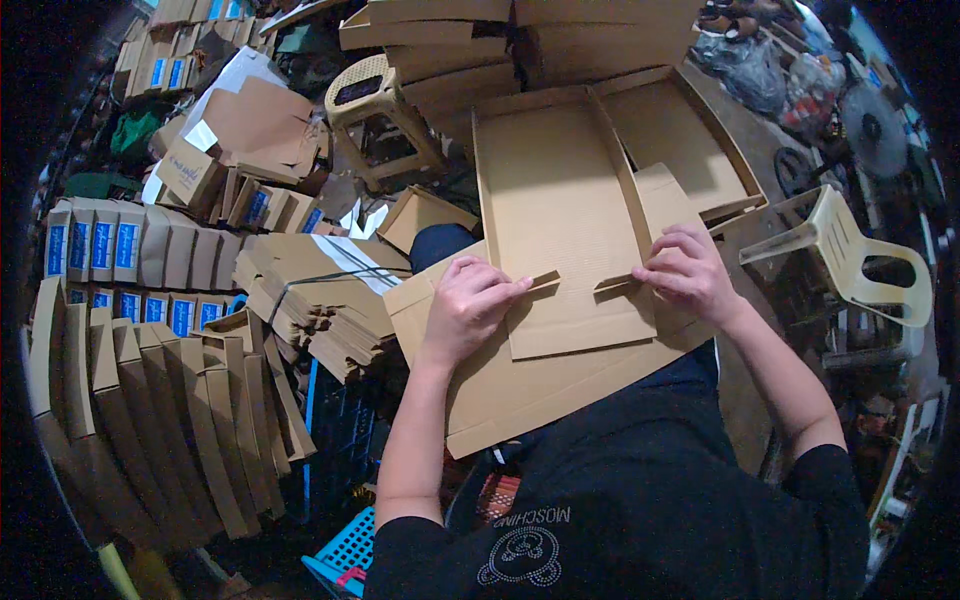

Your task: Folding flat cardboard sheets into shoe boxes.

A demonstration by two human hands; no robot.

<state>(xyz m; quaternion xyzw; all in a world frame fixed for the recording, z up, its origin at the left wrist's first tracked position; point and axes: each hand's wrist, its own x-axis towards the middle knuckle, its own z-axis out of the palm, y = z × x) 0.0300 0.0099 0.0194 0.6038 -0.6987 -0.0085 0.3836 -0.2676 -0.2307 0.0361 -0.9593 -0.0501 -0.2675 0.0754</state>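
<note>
1. Dark shirt fabric [640, 480] fills the bottom of the head view, with both bare forearms rising from it toward a flat cardboard box blank [560, 230] resting on the person's lap.
2. On that blank, the left hand [468, 300] has its fingers closed together, pinching a small cardboard tab [543, 281] near the blank's lower left edge.
3. Opposite, the right hand [690, 272] is likewise closed, fingertips clamped on a matching tab [615, 284] at the lower right edge; the two hands sit near each other with a short gap between the tabs.
4. Beneath the blank lies a larger flat cardboard sheet [520, 385], spread across the knees and sticking out below and to the left.
5. Behind the blank, a second open box tray [680, 135] leans against a tall pile of flat cardboard [450, 50].
6. Left of the person, rows of folded boxes [150, 400] stand on edge, many with blue labels, and a tied bundle of flat blanks [310, 290] sits just beside the left arm.
7. A cream plastic stool [375, 110] stands at top centre, and a cream plastic chair [860, 260] lies tipped at the right.
8. A blue plastic crate [345, 550] shows at the bottom edge.
</note>
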